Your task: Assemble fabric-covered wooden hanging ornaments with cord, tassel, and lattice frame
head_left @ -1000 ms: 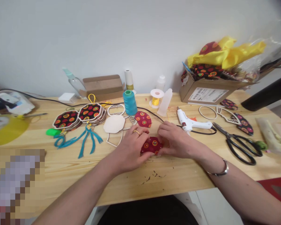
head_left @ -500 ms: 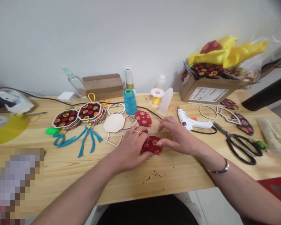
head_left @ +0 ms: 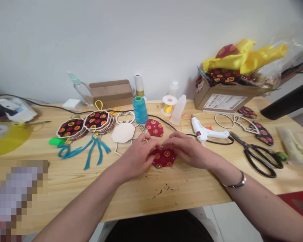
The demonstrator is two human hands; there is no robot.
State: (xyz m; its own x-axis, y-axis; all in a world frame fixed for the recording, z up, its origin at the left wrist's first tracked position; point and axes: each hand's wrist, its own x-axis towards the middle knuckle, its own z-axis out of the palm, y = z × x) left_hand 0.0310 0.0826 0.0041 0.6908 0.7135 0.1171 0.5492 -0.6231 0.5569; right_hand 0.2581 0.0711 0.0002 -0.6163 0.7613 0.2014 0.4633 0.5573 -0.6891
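A dark red patterned fabric piece [head_left: 164, 158] lies on the wooden table between both hands. My left hand [head_left: 140, 153] grips its left and upper edge, fingers curled and a ring showing. My right hand [head_left: 188, 149] pinches the upper right edge, its fingertips close to those of the left. Just beyond the fingers rests another red patterned fabric piece [head_left: 154, 128]. Pale octagonal board [head_left: 123, 132] and thin cut-out frames [head_left: 125, 117] lie left of it. A blue thread cone [head_left: 140, 110] stands behind.
At right lie a white glue gun [head_left: 207, 131] and black-handled scissors [head_left: 261, 156]. Stacked patterned pieces [head_left: 97, 120] with blue tassels [head_left: 93, 151] are at left. A cardboard box [head_left: 221, 95] of fabric stands at the back right. A black cable [head_left: 164, 119] crosses the table.
My right hand has moved in from the right and closed on the fabric's upper edge. The left fingers have shifted up, and the fabric piece shows more of its face.
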